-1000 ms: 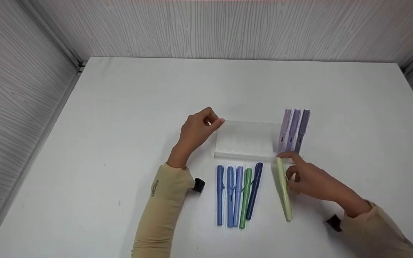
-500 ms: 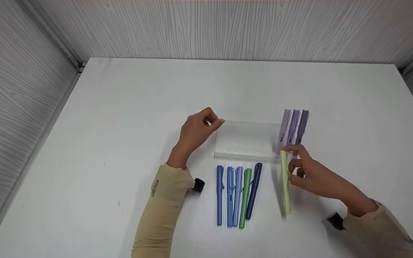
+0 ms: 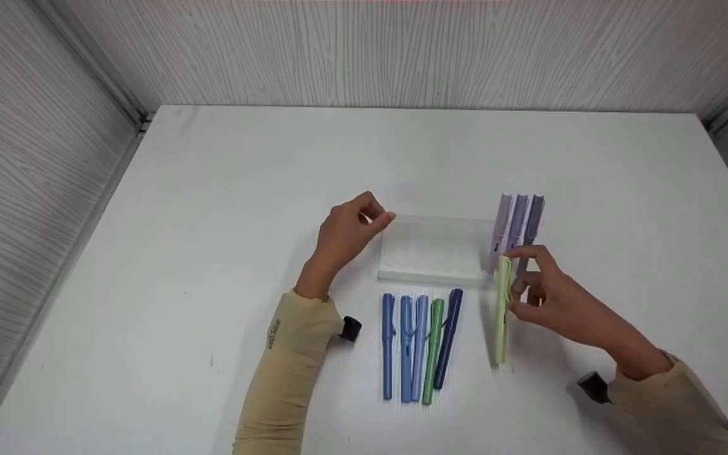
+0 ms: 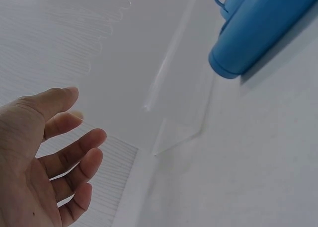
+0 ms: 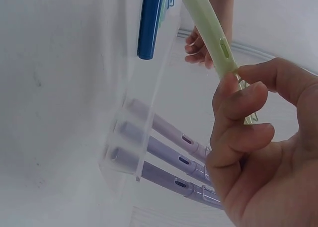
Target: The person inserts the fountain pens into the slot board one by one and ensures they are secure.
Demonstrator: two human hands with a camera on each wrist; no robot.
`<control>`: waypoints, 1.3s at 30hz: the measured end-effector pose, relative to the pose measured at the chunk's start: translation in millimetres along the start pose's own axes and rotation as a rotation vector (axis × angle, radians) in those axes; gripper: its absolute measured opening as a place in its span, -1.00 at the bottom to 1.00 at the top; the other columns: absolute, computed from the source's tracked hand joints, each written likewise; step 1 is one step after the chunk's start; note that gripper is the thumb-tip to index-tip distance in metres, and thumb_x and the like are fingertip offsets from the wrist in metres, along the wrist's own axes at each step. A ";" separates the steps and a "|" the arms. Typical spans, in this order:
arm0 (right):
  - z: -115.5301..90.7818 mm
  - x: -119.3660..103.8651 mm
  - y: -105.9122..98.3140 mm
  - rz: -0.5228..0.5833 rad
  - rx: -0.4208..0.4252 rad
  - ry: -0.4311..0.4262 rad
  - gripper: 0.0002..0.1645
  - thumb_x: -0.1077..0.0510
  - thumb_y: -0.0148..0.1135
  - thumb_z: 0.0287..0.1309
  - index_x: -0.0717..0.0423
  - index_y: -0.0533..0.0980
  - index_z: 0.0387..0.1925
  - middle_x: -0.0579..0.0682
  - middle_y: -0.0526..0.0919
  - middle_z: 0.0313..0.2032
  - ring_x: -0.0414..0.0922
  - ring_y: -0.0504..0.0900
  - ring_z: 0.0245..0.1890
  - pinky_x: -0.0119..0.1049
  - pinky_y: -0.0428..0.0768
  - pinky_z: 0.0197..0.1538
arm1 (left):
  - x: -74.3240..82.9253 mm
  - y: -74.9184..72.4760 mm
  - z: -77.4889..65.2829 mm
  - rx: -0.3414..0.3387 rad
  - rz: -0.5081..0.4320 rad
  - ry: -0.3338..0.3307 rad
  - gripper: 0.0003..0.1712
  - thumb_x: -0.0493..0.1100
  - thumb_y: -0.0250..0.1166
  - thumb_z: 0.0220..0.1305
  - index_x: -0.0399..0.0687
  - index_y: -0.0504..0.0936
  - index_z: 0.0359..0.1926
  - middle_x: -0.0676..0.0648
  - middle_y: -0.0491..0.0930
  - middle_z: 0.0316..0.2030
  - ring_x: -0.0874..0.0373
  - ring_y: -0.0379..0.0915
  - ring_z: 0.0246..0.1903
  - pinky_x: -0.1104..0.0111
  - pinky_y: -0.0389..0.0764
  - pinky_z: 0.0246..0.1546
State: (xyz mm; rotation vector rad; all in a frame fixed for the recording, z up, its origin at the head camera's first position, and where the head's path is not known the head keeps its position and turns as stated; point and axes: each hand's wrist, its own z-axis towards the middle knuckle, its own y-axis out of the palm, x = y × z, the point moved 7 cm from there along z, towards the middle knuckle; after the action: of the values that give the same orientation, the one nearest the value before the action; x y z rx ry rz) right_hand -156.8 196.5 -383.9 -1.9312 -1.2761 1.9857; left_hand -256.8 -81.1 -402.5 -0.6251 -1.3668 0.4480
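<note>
At its back left corner, a clear pen stand (image 3: pixel 430 249) is pinched between the thumb and forefinger of my left hand (image 3: pixel 346 227). My right hand (image 3: pixel 553 300) grips a pale yellow-green pen (image 3: pixel 502 322) by its cap end, in front of the stand's right end. In the right wrist view the pale pen (image 5: pixel 211 31) slants up past my thumb and fingers, part of its cap hidden by them. Three purple pens (image 3: pixel 516 221), light to dark, lean side by side in the right end of the stand; my right fingers overlap their lower parts in the head view.
In front of the stand lie several pens: three blue ones (image 3: pixel 406 347), a green pen (image 3: pixel 433 351) and a dark navy pen (image 3: pixel 448 338). A black wrist camera (image 3: pixel 351 328) sticks out from the left sleeve. Wood-grain panels (image 3: pixel 370 54) wall in the white table.
My right hand has raised the pale green pen off the table and moved slightly away from me, bringing it more upright beside the purple pens. My left hand has kept its place.
</note>
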 end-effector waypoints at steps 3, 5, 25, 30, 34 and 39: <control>-0.7 -2.3 -2.7 -0.005 0.021 -0.008 -0.20 0.30 0.25 0.16 0.01 0.01 0.30 -0.03 0.60 -0.38 -0.23 0.50 -0.51 -0.40 0.47 -0.38 | 0.0 0.0 -0.1 0.000 -0.001 0.002 -0.72 0.12 0.26 0.27 0.02 0.59 -0.29 0.01 0.67 -0.30 0.15 0.50 -0.26 0.35 0.49 -0.29; -1.1 -4.5 -4.8 -0.012 0.041 -0.016 -0.18 0.28 0.27 0.16 0.01 0.01 0.30 -0.04 0.60 -0.39 -0.24 0.50 -0.52 -0.40 0.47 -0.38 | 0.0 0.0 -0.2 -0.001 -0.004 0.001 -0.72 0.12 0.26 0.27 0.02 0.58 -0.29 0.01 0.66 -0.30 0.15 0.50 -0.26 0.35 0.48 -0.29; 1.9 -30.7 -20.0 -0.226 0.318 -0.129 -0.17 0.32 0.31 0.12 0.09 0.05 0.29 -0.10 0.61 -0.42 -0.31 0.44 -0.53 -0.43 0.44 -0.42 | -0.8 -0.1 -0.8 0.007 0.005 0.002 -0.71 0.13 0.27 0.26 0.03 0.58 -0.29 0.01 0.67 -0.31 0.15 0.49 -0.27 0.35 0.48 -0.30; 4.0 -34.3 -20.2 -0.268 0.372 -0.135 -0.15 0.32 0.32 0.11 0.08 0.04 0.30 -0.07 0.63 -0.43 -0.30 0.42 -0.54 -0.43 0.42 -0.46 | -1.3 1.0 -0.6 0.002 0.008 0.004 -0.70 0.14 0.26 0.27 0.03 0.59 -0.28 0.01 0.67 -0.31 0.15 0.49 -0.26 0.35 0.48 -0.29; 5.4 -36.5 -21.2 -0.298 0.405 -0.134 -0.16 0.31 0.32 0.11 0.08 0.04 0.30 -0.04 0.63 -0.41 -0.28 0.41 -0.54 -0.44 0.41 -0.47 | -0.9 1.0 -0.4 0.002 0.008 0.009 -0.71 0.13 0.25 0.28 0.02 0.58 -0.29 0.01 0.66 -0.31 0.15 0.49 -0.27 0.34 0.48 -0.30; 7.4 -39.1 -23.6 -0.310 0.445 -0.119 -0.15 0.31 0.32 0.12 0.00 0.04 0.31 -0.02 0.64 -0.38 -0.27 0.39 -0.53 -0.46 0.35 -0.48 | -0.5 0.7 -0.1 0.003 0.001 0.011 -0.72 0.12 0.26 0.28 0.02 0.58 -0.30 0.00 0.66 -0.31 0.15 0.49 -0.28 0.35 0.48 -0.31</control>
State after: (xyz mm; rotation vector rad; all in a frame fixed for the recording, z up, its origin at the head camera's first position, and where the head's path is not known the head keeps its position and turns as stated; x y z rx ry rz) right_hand -166.6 185.2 -340.2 -1.3448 -0.9721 2.0262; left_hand -256.7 -80.9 -403.4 -0.6250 -1.3554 0.4462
